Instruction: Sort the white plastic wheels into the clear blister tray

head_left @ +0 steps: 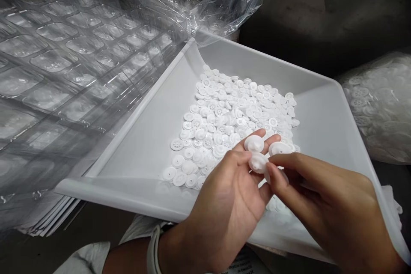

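Far left, a stack of clear blister sheets point(64, 77) lies spread over the table point(96, 231), their empty pockets catching the light. Just beyond them, at the top, sits a crumpled clear bag point(205, 0), its edge drooping onto the far corner of a white tray point(135, 154). The tray is tilted, its near lip raised toward the person, and a heap of small white gears point(231, 111) lies spread across its middle. In front of the heap the left hand point(224, 209) is cupped palm up, with a pale band on its wrist; three gears point(257, 154) rest on its fingertips, one at the top, one just right of it, one lower against the thumb. The right hand point(324, 209) comes in from the right, its thumb and forefinger pinched on the lower gear, so both hands meet over the tray's near edge. Under the wrists a slip of printed paper point(244, 263) shows, too blurred to read. Far right, well apart from the hands, another clear bag point(382, 102) packed with the same white gears rests beside the tray.
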A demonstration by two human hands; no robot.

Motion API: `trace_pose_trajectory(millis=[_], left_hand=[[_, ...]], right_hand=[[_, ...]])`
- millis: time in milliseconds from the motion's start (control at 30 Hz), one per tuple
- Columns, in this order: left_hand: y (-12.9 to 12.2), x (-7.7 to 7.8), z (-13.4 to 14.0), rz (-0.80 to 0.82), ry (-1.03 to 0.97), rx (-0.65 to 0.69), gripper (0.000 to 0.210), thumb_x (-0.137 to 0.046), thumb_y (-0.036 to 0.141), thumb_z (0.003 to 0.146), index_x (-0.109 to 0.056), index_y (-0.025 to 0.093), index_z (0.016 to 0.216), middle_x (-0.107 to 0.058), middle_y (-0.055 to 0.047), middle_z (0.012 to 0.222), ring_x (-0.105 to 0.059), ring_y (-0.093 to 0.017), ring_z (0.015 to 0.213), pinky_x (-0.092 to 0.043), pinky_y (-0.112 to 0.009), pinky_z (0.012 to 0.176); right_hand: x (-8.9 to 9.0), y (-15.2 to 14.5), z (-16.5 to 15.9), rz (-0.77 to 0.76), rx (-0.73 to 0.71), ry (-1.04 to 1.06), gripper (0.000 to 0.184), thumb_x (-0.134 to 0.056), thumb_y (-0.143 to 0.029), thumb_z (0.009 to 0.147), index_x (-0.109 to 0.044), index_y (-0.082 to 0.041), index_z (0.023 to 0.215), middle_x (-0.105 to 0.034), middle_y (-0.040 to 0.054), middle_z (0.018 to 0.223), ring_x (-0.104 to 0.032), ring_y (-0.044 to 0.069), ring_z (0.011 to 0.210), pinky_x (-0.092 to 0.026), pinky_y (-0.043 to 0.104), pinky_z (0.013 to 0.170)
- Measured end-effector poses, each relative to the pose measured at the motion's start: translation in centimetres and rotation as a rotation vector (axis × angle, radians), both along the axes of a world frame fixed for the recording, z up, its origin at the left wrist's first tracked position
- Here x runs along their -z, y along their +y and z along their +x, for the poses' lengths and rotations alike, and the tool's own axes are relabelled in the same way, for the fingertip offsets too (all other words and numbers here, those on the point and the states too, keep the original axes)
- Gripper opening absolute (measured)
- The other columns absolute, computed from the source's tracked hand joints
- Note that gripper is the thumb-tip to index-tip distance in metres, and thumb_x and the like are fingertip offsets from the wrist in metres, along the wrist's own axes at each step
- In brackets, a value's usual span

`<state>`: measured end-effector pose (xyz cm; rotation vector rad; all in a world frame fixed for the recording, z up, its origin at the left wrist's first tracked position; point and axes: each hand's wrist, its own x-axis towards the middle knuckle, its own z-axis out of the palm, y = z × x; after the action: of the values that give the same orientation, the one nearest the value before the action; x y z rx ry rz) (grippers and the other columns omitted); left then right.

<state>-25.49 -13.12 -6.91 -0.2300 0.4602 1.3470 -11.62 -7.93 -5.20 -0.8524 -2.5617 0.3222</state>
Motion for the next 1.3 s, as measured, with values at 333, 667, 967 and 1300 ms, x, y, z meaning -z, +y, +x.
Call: trace_pose_trajectory(millis=[333, 667, 967, 1300], left_hand=[[-0.1, 0.0, 0.0, 0.023, 0.066, -0.021, 0.033, -0.054, 0.009, 0.093, -0.067, 0.016, 0.122, -0.071, -0.006, 0.113, -0.068, -0.012, 0.100, -0.055, -0.024, 0.092], [0.1, 0.3, -0.3, 0.029, -0.013, 0.015, 0.045, -0.044, 0.027, 0.099, -0.050, 0.016, 0.142, -0.062, -0.013, 0.140, -0.068, -0.012, 0.100, -0.052, -0.026, 0.094], [0.3, -0.1, -0.3, 0.005, -0.014, 0.008, 0.044, -0.041, 0.027, 0.100, -0.051, 0.015, 0.140, -0.060, -0.014, 0.144, -0.053, -0.026, 0.137, -0.041, -0.038, 0.115], [0.4, -0.2, -0.2, -0.001, -0.035, -0.036, 0.033, -0.046, 0.031, 0.100, -0.064, 0.017, 0.124, -0.070, -0.010, 0.118, -0.067, -0.019, 0.113, -0.054, -0.031, 0.100]], right_hand=[[-0.6, -0.1, 1.2, 0.163, -0.270, -0.093, 0.023, -0.049, -0.008, 0.098, -0.057, -0.008, 0.120, -0.050, -0.0006, 0.069, -0.049, 0.012, 0.058, -0.035, 0.030, 0.054], [-0.3, 0.6, 1.7, 0.006, -0.394, -0.146, 0.016, -0.044, -0.013, 0.102, -0.060, -0.014, 0.105, -0.056, 0.0031, 0.081, -0.052, 0.014, 0.063, -0.036, 0.031, 0.052], [-0.7, 1.0, 1.7, 0.014, -0.167, -0.074, 0.013, -0.055, -0.022, 0.102, -0.059, -0.020, 0.114, -0.063, -0.0020, 0.081, -0.057, 0.007, 0.060, -0.043, 0.022, 0.056], [-0.8, 2.8, 1.9, -0.246, 0.112, -0.043, 0.019, -0.061, -0.043, 0.098, -0.063, -0.030, 0.112, -0.046, -0.0083, 0.064, -0.043, 0.005, 0.051, -0.039, 0.014, 0.049]])
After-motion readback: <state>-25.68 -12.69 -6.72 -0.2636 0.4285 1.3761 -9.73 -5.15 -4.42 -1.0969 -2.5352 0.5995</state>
